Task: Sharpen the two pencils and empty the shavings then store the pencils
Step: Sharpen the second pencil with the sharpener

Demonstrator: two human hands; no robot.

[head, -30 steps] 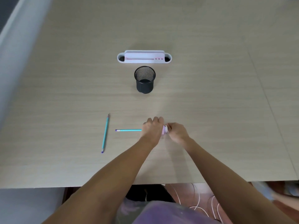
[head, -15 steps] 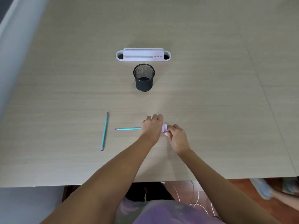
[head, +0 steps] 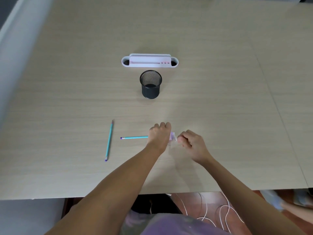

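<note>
Light wood-grain table point(head: 220, 82) across nearly the whole frame, near edge along the bottom. White cables point(head: 220, 212) on the floor below that edge, lower right. White oblong desk organizer with pink trim point(head: 149, 61) upper centre, a round hole at each end. Black wire-mesh cup point(head: 150, 84) upright just below it, apart from it. Left hand point(head: 160, 136) centre frame, fingers curled round a teal pencil with purple eraser point(head: 133, 137); pencil horizontal, eraser end sticking out to the left. Right hand point(head: 192, 144) just right of it, fingertips pinching a small pink-and-clear sharpener point(head: 172, 137) sitting between both hands. Pencil tip hidden; can't tell how far in. Second teal pencil point(head: 109, 140) flat on table left of centre, near-vertical in frame, point toward top, untouched.
</note>
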